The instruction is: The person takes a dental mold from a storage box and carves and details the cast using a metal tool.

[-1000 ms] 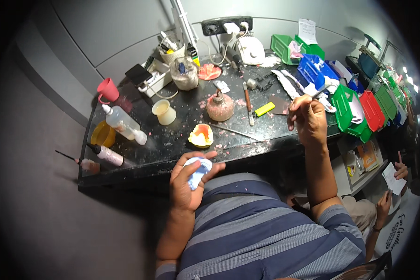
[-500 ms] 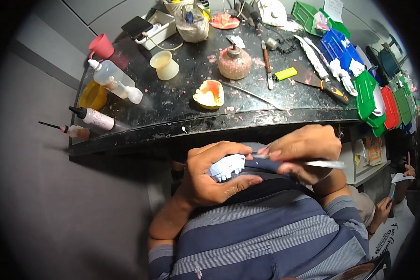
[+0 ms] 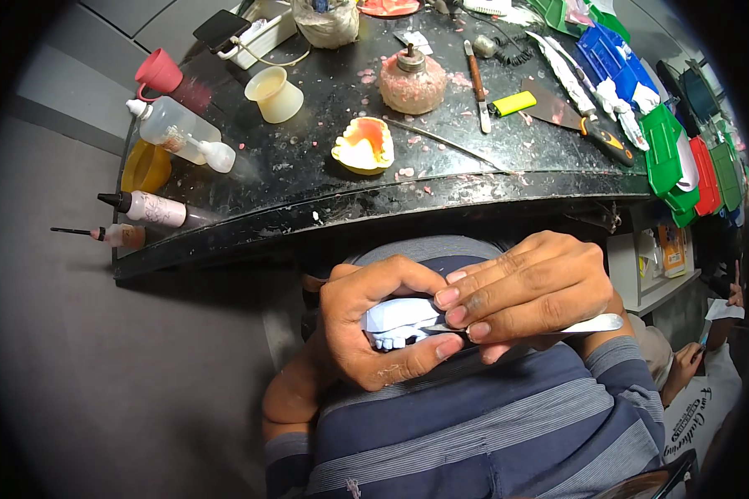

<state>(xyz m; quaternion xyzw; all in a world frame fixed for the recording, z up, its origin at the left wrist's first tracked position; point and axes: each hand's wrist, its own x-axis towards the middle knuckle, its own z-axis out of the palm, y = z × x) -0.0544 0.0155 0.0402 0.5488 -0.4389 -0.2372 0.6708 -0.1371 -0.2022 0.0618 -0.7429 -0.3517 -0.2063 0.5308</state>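
Close to my body, my left hand [image 3: 374, 320] is wrapped round a pale blue-white dental cast [image 3: 399, 318], its row of teeth facing down toward my thumb. My right hand [image 3: 533, 291] grips a metal wax knife [image 3: 591, 325]. The broad, rounded end sticks out to the right past my fingers, while the thin tip reaches the cast's right side beside my left thumb. Whether that tip touches the cast is hard to see. Up on the bench lies a yellowish dental cast [image 3: 363, 146] with pink-orange wax in its arch.
On the black bench [image 3: 291, 179] stand a wax-spattered spirit burner [image 3: 412, 81], a cream cup [image 3: 275, 96] and squeeze bottles [image 3: 179, 131]. A wooden-handled knife [image 3: 477, 83], a yellow lighter [image 3: 513, 103] and a scraper [image 3: 578, 125] lie rightward, near green bins [image 3: 664, 158]. Another person's hand [image 3: 684, 363] shows at far right.
My right hand has turned over and closed in on the cast, bringing the wax knife's tip to it. The cast has tilted in my left hand. The view has shifted slightly.
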